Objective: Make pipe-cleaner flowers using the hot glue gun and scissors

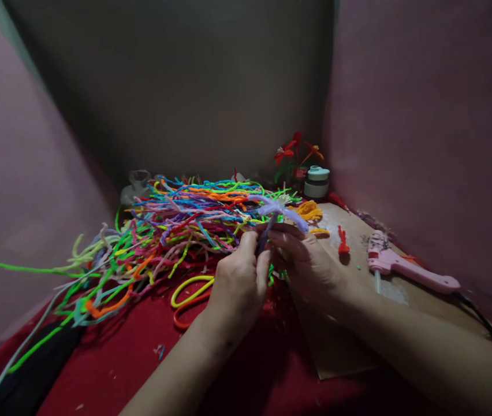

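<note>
Both hands meet at the middle of the view around a lavender pipe-cleaner flower [278,209] with pale stamens at its centre. My left hand [241,270] is closed, pinching the purple stem below the petals. My right hand [304,260] is closed at the same flower, its fingertips just under the petals; part of its grip is hidden behind the left hand. Right behind the flower lies a big heap of multicoloured pipe cleaners [194,214]. Below the heap, a pair of scissors with yellow and red handle loops [185,294] is partly covered by my left wrist.
A pink hot glue gun [410,270] lies on a brown board [345,341] at the right. Near it are a small red pipe-cleaner piece [343,240] and an orange bundle [309,211]. Red flowers [291,151] and a pale green-lidded container [317,182] stand behind. Walls enclose the red cloth [129,358].
</note>
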Available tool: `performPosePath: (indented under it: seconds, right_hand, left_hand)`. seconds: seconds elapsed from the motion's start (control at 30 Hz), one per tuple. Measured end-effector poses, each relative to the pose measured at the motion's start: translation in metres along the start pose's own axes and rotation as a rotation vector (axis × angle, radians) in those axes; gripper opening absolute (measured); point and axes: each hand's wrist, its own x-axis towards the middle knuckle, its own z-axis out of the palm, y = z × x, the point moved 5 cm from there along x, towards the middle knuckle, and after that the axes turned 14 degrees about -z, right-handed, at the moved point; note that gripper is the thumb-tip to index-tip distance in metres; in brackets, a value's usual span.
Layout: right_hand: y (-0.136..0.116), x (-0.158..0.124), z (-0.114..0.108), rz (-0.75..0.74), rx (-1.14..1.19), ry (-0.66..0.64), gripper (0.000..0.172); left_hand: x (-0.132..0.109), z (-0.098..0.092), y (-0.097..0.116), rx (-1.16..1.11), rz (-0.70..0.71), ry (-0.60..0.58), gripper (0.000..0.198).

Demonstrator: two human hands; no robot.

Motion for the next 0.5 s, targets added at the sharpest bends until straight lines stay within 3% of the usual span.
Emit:
performPosePath:
  seconds: [0.1, 0.3, 0.5]
  right_hand:
    - [-0.0006, -0.0014, -0.0006, 0.006, -0.03, 0.017, 0.015]
    - [-0.005, 0.0007, 0.0067, -0.073, -0.034, -0.056, 0.016]
    - [0.0009, 0.0004, 0.0006, -0.011, -0.078, -0.025, 0.017]
  left_hand:
    - [-0.0012, -0.0016, -0.0002, 0.065, 0.096, 0.07, 0.007]
    - [0.002, -0.0023, 0.0006, 0.115, 0.147, 0.03, 0.016]
    - [0.007, -0.0004, -0.0022, 0.057, 0.06, -0.055, 0.025]
